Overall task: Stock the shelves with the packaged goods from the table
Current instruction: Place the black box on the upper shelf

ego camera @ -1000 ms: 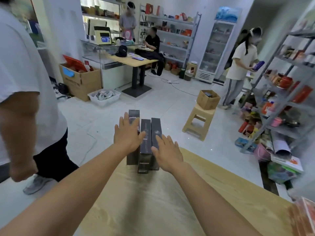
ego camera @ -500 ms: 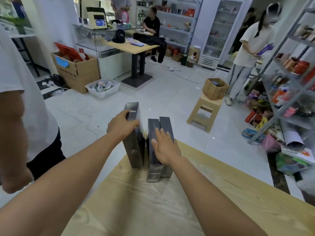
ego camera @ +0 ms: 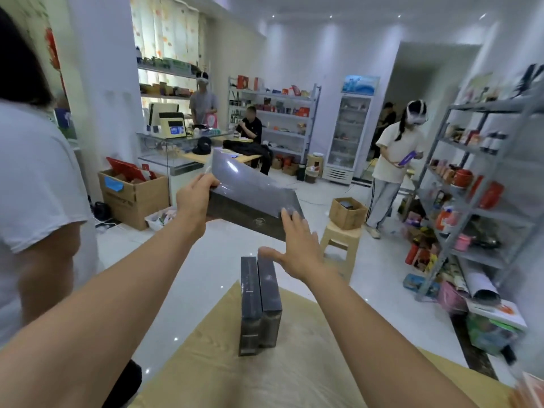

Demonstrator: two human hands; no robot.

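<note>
My left fingers (ego camera: 207, 181) clasp a glossy rectangular box (ego camera: 250, 187) at 12 o'clock; right fingers (ego camera: 287, 217), splayed, touch its corner above the wood-grain desk (ego camera: 323, 363).

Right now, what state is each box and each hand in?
Raised box: in the air, tilted, held at its left end.
Two boxes: standing on edge on the table, side by side, touching.
Left hand: grips the raised box.
Right hand: open, fingertips at the raised box's right end.
</note>
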